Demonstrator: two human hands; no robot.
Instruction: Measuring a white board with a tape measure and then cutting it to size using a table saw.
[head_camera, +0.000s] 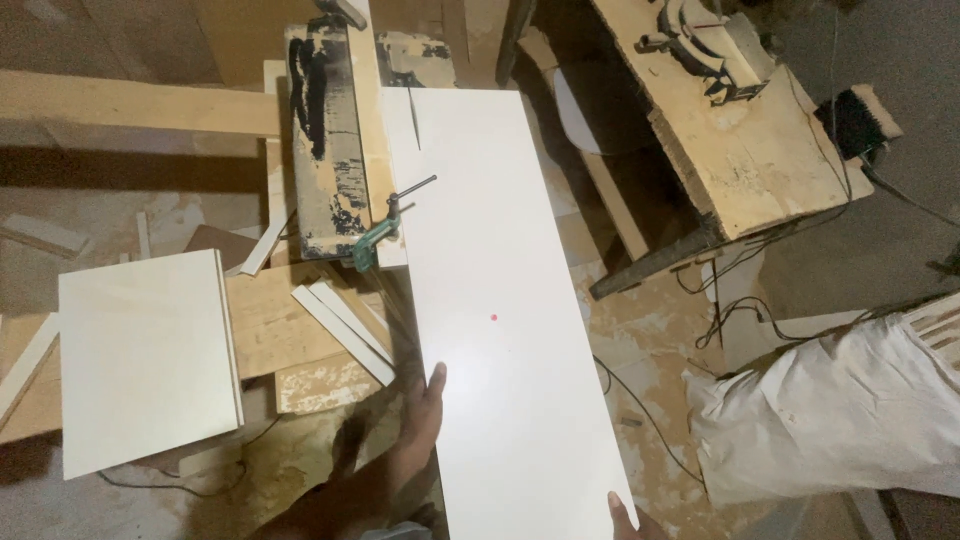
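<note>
A long white laminated board (490, 290) lies lengthwise in front of me, running from the near edge up toward a worn wooden fence block (325, 150). My left hand (425, 410) grips the board's left edge near the bottom, thumb on top. Only the fingertips of my right hand (620, 515) show, pressed on the board's near right corner. A small red dot (493, 318) sits on the board's middle. A green clamp (378, 235) with a black screw handle is fixed beside the board's left edge.
A square white panel (145, 355) rests at the left on plywood. Thin white strips (345, 330) lie between it and the board. A wooden saw table (745, 120) stands at the upper right, black cables (740, 310) trail over the sawdust floor, and a white sack (830, 410) sits at right.
</note>
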